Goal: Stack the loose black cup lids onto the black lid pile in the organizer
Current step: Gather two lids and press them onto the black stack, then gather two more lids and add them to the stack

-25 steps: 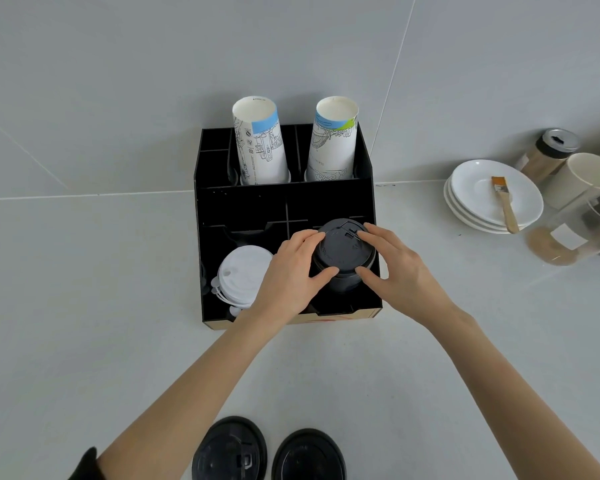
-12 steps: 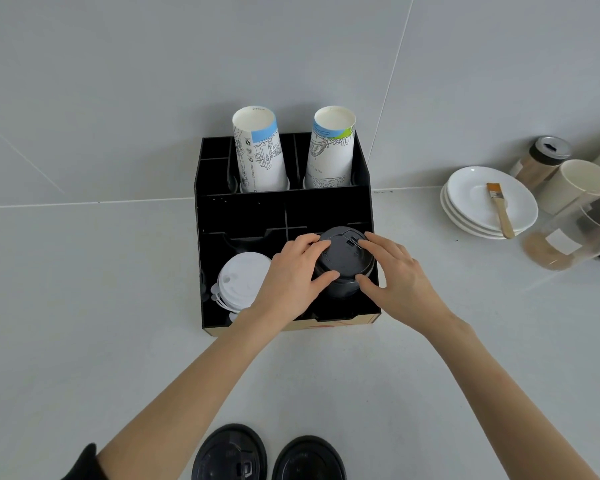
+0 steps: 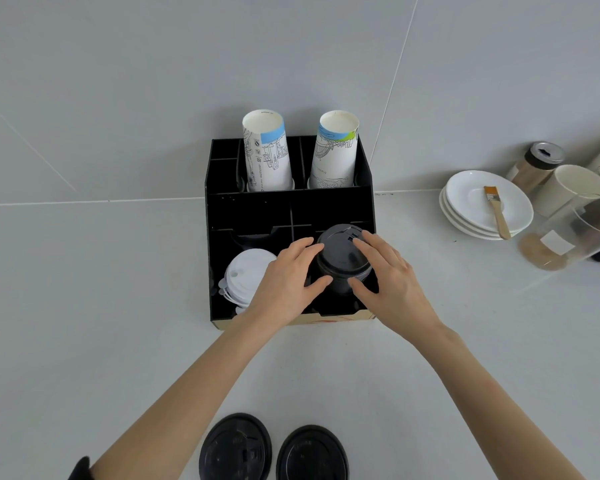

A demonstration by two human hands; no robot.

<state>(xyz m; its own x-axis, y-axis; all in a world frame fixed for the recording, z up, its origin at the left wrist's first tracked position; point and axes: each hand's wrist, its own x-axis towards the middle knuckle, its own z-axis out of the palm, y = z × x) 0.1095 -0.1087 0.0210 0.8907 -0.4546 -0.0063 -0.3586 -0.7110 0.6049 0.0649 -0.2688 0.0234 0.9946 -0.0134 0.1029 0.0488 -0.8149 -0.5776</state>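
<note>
Both hands cupped around the round black plastic lid pile [image 3: 342, 263], standing in the front right compartment of the black divided organizer [image 3: 250, 213] at 12 o'clock. Left hand [image 3: 286, 282] pressed to the pile's 9 o'clock side, thumb and fingers curled on it in a narrow grip; right hand [image 3: 392, 284] at 3 o'clock, fingers laid over the top lid, thumb against the side. Seemingly squaring and seating the pile so lids nest straight. Two loose flat black lids [image 3: 236, 448] waiting on the pale grey tabletop [image 3: 84, 341] at 6 o'clock, not yet stacked.
</note>
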